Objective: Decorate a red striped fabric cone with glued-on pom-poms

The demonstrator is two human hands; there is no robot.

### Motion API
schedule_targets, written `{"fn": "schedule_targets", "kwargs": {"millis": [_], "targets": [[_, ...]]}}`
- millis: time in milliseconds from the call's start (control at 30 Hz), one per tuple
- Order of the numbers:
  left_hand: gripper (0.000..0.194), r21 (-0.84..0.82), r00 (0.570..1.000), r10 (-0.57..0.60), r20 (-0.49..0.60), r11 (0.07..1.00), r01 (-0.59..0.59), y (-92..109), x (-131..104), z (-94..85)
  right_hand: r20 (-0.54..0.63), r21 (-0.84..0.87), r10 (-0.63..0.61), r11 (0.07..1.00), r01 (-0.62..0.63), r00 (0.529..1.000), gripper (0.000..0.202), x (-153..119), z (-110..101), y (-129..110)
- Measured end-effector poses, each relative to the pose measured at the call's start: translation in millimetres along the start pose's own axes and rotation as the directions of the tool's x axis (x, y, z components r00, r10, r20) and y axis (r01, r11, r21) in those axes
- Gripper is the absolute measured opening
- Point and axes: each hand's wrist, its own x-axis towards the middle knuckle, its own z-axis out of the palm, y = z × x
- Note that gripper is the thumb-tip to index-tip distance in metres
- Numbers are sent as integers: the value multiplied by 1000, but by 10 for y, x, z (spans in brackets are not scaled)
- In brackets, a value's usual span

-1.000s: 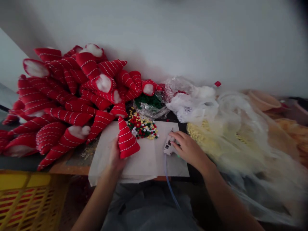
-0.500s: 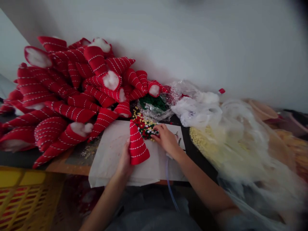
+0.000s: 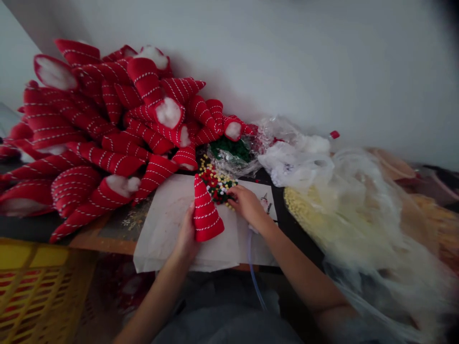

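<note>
A red cone with white dashed stripes (image 3: 207, 212) stands tip-up over white paper (image 3: 161, 229), gripped along its left side by my left hand (image 3: 187, 229). Beyond the cone lies a heap of small red, green, yellow and white balls (image 3: 215, 184). At the heap's right edge is my right hand (image 3: 244, 201), its thumb and fingertips pinched together. Whatever lies between those fingertips is too small to make out.
Many stuffed red cones (image 3: 118, 153) are piled at the left. A yellow crate (image 3: 43, 291) is at the lower left. Clear bags, one with yellow balls (image 3: 308, 205), cover the right side. A thin tube (image 3: 253, 272) hangs near my right forearm.
The fingers of my right hand have closed together at the heap, where they were more spread before. The view has shifted slightly; my left hand still holds the cone.
</note>
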Motion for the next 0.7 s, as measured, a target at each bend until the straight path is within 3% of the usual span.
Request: {"fn": "schedule_targets", "kwargs": {"millis": [200, 333, 467, 700], "targets": [[35, 32, 993, 36, 111, 999, -40, -79, 86, -112, -48, 23, -22, 999, 24, 999, 23, -1, -115, -57], [42, 55, 986, 82, 148, 994, -91, -152, 110, -122, -175, 135, -2, 990, 26, 985, 21, -72, -315, -204], [50, 97, 951, 204, 235, 968, -231, -235, 153, -154, -296, 320, -74, 932, 172, 952, 11, -190, -499, -495], [53, 278, 885, 297, 358, 871, -405, -309, 228, -273, -357, 255, -220, 912, 322, 908, 8, -202, -543, -831]]}}
